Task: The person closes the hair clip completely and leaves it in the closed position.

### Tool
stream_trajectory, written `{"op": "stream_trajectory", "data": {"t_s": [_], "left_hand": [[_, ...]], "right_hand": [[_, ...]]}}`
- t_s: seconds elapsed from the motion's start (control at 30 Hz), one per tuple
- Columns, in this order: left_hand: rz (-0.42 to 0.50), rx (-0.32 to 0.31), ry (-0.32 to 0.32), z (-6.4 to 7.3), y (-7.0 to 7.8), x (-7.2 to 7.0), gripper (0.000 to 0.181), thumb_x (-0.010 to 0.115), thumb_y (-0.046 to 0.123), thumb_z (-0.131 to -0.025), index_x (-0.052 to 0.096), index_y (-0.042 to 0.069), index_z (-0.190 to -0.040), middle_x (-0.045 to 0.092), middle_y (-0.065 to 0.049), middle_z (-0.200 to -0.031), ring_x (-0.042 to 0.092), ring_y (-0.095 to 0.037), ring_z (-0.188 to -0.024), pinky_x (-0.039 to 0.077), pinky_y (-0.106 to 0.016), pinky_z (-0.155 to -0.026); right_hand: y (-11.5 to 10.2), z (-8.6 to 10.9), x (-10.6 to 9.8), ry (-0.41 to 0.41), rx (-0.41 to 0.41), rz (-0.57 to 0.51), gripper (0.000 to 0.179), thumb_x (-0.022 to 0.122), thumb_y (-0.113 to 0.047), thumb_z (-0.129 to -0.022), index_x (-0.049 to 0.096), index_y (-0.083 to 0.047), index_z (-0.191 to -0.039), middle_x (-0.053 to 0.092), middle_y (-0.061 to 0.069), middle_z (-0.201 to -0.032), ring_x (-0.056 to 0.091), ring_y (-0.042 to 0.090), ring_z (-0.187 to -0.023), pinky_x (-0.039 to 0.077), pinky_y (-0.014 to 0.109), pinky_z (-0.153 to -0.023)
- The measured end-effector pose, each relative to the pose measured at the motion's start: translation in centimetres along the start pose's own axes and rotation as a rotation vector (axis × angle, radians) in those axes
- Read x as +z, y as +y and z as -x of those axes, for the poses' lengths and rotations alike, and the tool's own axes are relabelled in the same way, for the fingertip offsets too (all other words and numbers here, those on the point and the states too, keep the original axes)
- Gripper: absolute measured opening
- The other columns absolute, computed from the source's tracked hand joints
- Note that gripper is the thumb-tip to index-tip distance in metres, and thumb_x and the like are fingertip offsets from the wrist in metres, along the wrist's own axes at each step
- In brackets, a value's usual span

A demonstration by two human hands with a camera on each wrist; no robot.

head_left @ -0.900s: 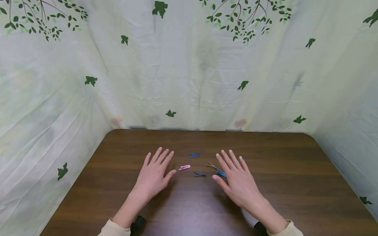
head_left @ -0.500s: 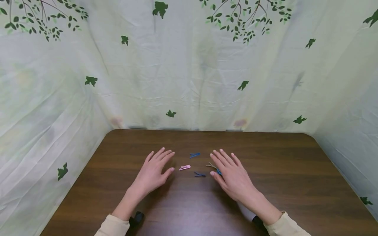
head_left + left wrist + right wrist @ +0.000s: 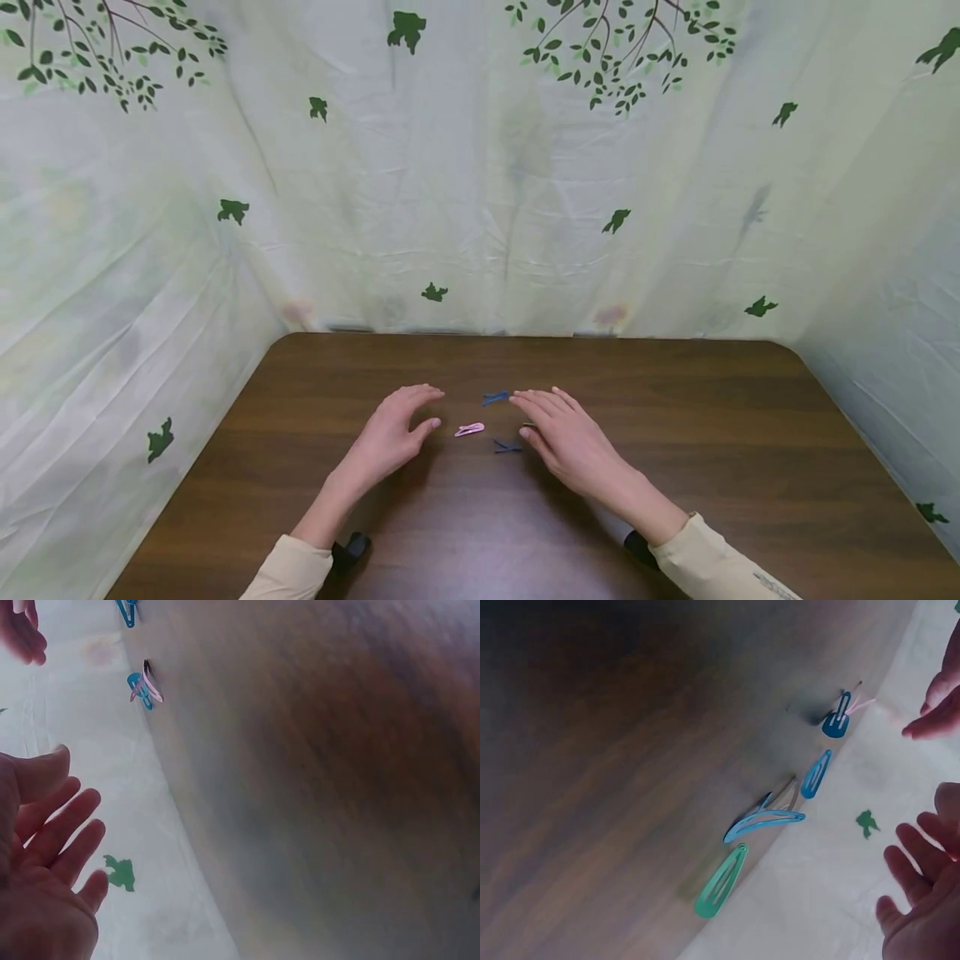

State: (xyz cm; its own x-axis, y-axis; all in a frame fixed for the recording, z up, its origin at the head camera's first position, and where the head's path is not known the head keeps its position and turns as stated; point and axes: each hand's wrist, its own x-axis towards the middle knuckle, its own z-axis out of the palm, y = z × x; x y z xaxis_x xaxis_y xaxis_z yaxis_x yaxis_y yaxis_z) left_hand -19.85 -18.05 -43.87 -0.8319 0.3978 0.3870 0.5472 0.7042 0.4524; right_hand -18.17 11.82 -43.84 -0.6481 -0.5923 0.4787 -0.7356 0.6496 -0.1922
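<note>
One pink, narrow, teardrop-shaped hair clip (image 3: 469,429) lies on the brown wood-grain surface (image 3: 465,525), between the left hand (image 3: 390,429) and the right hand (image 3: 566,437), nearer the left. A bright blue, slender hair clip (image 3: 495,398) rests beyond it, just beside the right fingertips; a dark blue, slender hair clip (image 3: 507,447) lies on the near side, close to the right thumb. The left hand is released, its fingers gently bent and its thumb set apart, grasping nothing. The right hand is likewise released, fingers extended and slightly spread, reaching over part of the group in the head view. The right wrist view shows this hand apart from the clips and reveals a light blue, curved hair clip (image 3: 742,827), a tan, thin hair clip (image 3: 784,796) just beside it, and a mint-green, elongated teardrop hair clip (image 3: 709,900) at the end of the row. A cream fabric sleeve (image 3: 292,568) covers the left forearm; a black object (image 3: 352,549) shows beneath that wrist. Behind the surface hangs a pale cloth backdrop (image 3: 360,217) printed with leafy branches and dark green birds.
</note>
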Motion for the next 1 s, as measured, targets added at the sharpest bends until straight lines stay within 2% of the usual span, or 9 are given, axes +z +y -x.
{"op": "stream_trajectory", "data": {"t_s": [0.17, 0.27, 0.4, 0.67, 1.0], "left_hand": [[0.077, -0.083, -0.078, 0.1, -0.2, 0.3, 0.037, 0.073, 0.007, -0.088, 0.065, 0.004, -0.123, 0.064, -0.007, -0.123, 0.056, -0.027, -0.119, 0.044, -0.047, -0.099], [0.099, -0.097, -0.101, 0.1, -0.3, 0.6, 0.035, 0.073, 0.006, -0.088, 0.065, 0.004, -0.122, 0.064, -0.005, -0.121, 0.057, -0.026, -0.117, 0.045, -0.047, -0.098], [0.115, -0.1, -0.092, 0.0, -0.4, 0.8, 0.033, 0.073, 0.005, -0.087, 0.066, 0.004, -0.12, 0.065, -0.004, -0.118, 0.059, -0.025, -0.114, 0.046, -0.045, -0.096], [0.167, -0.15, -0.081, -0.1, -0.6, 1.1, 0.029, 0.074, 0.003, -0.086, 0.069, 0.006, -0.115, 0.067, 0.0, -0.113, 0.061, -0.023, -0.111, 0.047, -0.045, -0.094], [0.198, -0.117, -0.161, -0.1, -1.1, 1.5, 0.024, 0.071, 0.001, -0.087, 0.069, 0.004, -0.11, 0.068, -0.004, -0.107, 0.064, -0.023, -0.096, 0.052, -0.043, -0.082]], "right_hand": [[-0.1, -1.0, 0.4, -0.034, -0.009, -0.071, 0.039, 0.062, -0.012, -0.097, 0.055, -0.007, -0.136, 0.057, 0.006, -0.133, 0.051, 0.022, -0.126, 0.027, 0.044, -0.113], [-0.3, -1.4, 0.7, -0.049, 0.007, -0.126, 0.037, 0.062, -0.011, -0.097, 0.056, -0.01, -0.134, 0.059, 0.003, -0.13, 0.053, 0.02, -0.122, 0.037, 0.041, -0.107], [-0.3, -1.8, 1.3, -0.061, 0.044, -0.219, 0.033, 0.063, -0.01, -0.096, 0.059, -0.012, -0.129, 0.06, -0.001, -0.127, 0.055, 0.017, -0.115, 0.045, 0.036, -0.096], [-0.4, -2.9, 2.4, -0.074, 0.102, -0.361, 0.027, 0.064, -0.007, -0.095, 0.063, -0.009, -0.122, 0.064, 0.002, -0.118, 0.057, 0.017, -0.107, 0.048, 0.037, -0.088], [-0.7, -4.0, 3.3, -0.189, 0.167, -0.403, 0.021, 0.06, -0.007, -0.098, 0.065, -0.006, -0.118, 0.064, 0.004, -0.114, 0.061, 0.016, -0.102, 0.05, 0.036, -0.088]]}}
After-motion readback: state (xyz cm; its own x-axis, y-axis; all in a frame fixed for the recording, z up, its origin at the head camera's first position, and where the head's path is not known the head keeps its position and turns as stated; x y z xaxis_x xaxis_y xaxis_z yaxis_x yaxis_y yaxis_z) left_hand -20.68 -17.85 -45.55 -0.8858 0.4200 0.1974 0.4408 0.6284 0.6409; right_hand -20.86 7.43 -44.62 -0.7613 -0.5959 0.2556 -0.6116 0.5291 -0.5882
